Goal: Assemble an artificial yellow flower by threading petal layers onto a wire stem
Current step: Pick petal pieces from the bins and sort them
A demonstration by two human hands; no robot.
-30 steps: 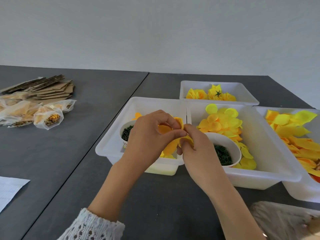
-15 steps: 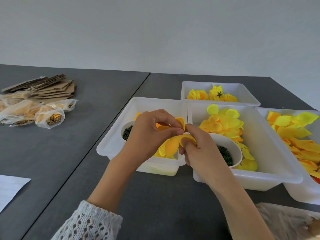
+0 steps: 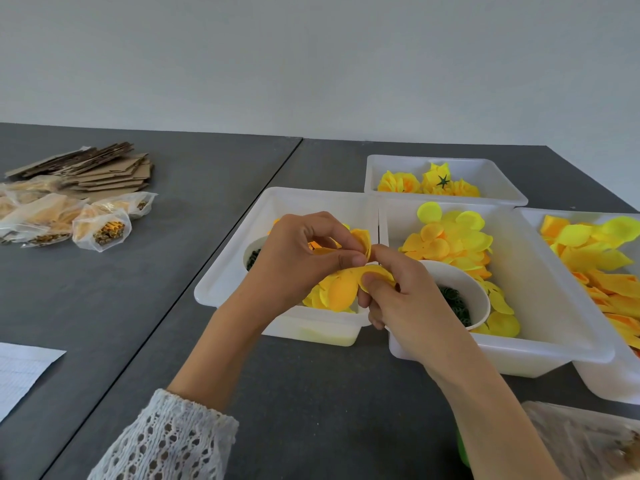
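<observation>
white bins (image 3: 540, 282) hold loose yellow petals (image 3: 446, 237); left hand (image 3: 298, 261) and right hand (image 3: 408, 299) both pinch yellow petal layers (image 3: 343, 289), fingers curled.

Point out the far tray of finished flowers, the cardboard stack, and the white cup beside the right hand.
far tray (image 3: 491, 168), head view, bare inner back wall.
cardboard stack (image 3: 114, 171), head view, top sheets.
white cup (image 3: 460, 277), head view, inner wall near rim.

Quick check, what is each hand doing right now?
Left hand: pinching the yellow petal layer.
Right hand: pinching the same petal layer.
</observation>
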